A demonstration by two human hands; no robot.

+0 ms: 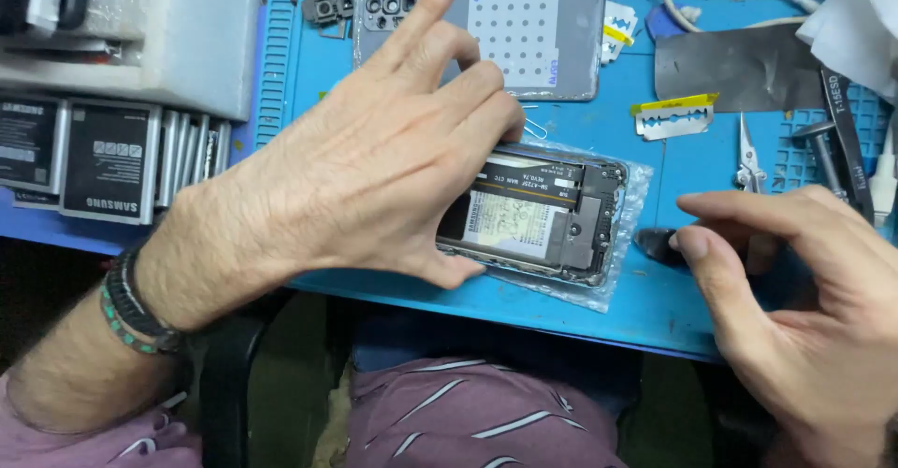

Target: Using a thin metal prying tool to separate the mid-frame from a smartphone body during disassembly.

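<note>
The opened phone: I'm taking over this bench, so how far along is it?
Done: the grey back cover is off and lies apart on the blue mat. In hand: the left hand steadies the opened phone, battery and boards exposed; the right hand hovers beside it near a small dark object, unclear. Left: the phone is not yet closed.

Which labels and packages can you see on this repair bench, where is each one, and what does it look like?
Battery label: inside the opened phone under the left hand, white rectangle with dark print.
Clear plastic wrap: beneath that phone, crinkled and transparent.
Back cover sticker: on the grey back cover at top centre, pale rectangle with a grid of dots.
Spare batteries: upright row at left, black and grey labels.
</note>
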